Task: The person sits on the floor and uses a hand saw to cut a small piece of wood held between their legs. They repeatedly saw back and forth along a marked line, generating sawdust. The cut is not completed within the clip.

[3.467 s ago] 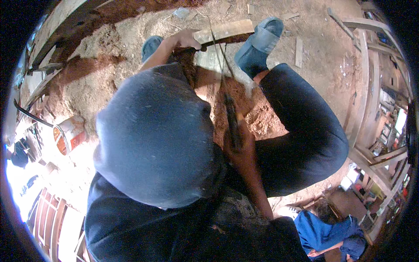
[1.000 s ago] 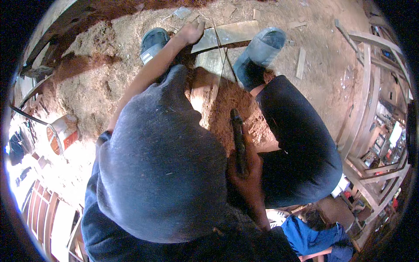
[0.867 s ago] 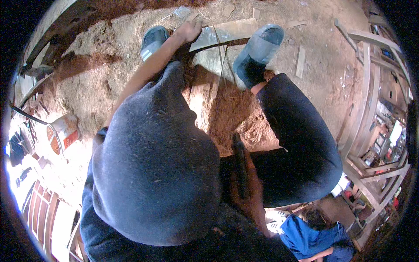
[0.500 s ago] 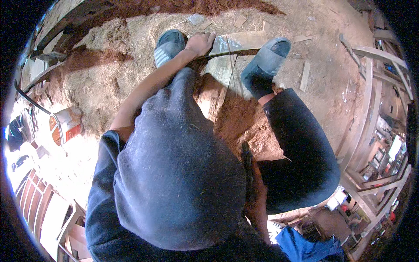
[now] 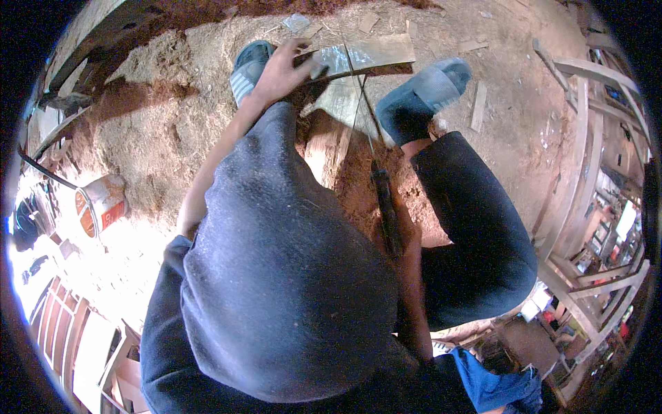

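My left hand (image 5: 281, 74) is open at the left end of a pale board (image 5: 386, 55), its fingers spread and slightly blurred. Whether a fingertip touches the board I cannot tell. The board lies crosswise over a wooden block (image 5: 329, 148) between my feet. My right hand (image 5: 408, 231) is wrapped round the dark handle of a handsaw (image 5: 383, 200). Its thin blade points away from me and reaches across the board. Part of the right hand is hidden behind the handle and my body.
A sandalled left foot (image 5: 249, 76) and right foot (image 5: 434, 93) stand on either side of the board. Wood scraps (image 5: 479, 107) lie on the dirt floor. A white and orange bucket (image 5: 103, 203) is at left. Wooden frames (image 5: 583, 159) stand at right, and blue cloth (image 5: 489, 383) lies lower right.
My left hand has lifted from its closed rest on the board's left part and spread its fingers. My right hand has moved forward with the saw, whose handle now shows farther out.
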Demonstrator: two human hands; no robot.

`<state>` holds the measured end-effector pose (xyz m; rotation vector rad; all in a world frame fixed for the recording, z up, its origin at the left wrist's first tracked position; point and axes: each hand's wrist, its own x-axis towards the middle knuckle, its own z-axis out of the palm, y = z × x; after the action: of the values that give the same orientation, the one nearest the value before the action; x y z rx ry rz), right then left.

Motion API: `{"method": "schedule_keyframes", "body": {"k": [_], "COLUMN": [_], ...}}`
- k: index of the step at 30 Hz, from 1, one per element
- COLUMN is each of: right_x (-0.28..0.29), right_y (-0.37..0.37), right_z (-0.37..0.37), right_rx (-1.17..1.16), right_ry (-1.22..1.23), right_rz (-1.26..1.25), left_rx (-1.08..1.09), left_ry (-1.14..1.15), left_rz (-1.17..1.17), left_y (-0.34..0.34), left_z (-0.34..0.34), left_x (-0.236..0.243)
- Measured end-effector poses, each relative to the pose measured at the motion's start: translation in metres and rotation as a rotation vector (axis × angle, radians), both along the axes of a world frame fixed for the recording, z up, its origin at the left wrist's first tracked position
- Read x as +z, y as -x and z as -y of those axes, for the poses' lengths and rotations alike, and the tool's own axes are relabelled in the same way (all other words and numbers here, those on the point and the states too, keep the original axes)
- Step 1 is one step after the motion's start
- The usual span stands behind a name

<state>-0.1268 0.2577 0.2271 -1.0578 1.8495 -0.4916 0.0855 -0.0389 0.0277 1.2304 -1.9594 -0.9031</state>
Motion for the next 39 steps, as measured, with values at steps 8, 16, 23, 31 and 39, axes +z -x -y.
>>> {"method": "schedule_keyframes", "body": {"k": [8,16,23,31,39], "right_x": [0.022,0.011,-0.010,-0.032,-0.054], "right_y": [-0.009,-0.007,0.002,0.016,0.019], "right_z": [0.004,0.004,0.022,0.029,0.005], "right_rx": [0.065,0.094,0.124,0.171,0.235], "right_ry": [0.105,0.227,0.132,-0.144,0.219], "right_rz": [-0.003,-0.152,-0.039,-0.064,-0.174], "left_rx": [-0.257,-0.231,-0.260,-0.227,-0.219], "left_ry": [-0.084,-0.068,-0.085,-0.014,-0.088], "left_rz": [0.789,0.739,0.829,0.816,0.799], "left_y": [0.032,0.022,0.023,0.023,0.025], "left_z": [0.006,0.014,0.020,0.016,0.016], "left_x": [-0.019,-0.039,-0.046,-0.049,-0.045]}}
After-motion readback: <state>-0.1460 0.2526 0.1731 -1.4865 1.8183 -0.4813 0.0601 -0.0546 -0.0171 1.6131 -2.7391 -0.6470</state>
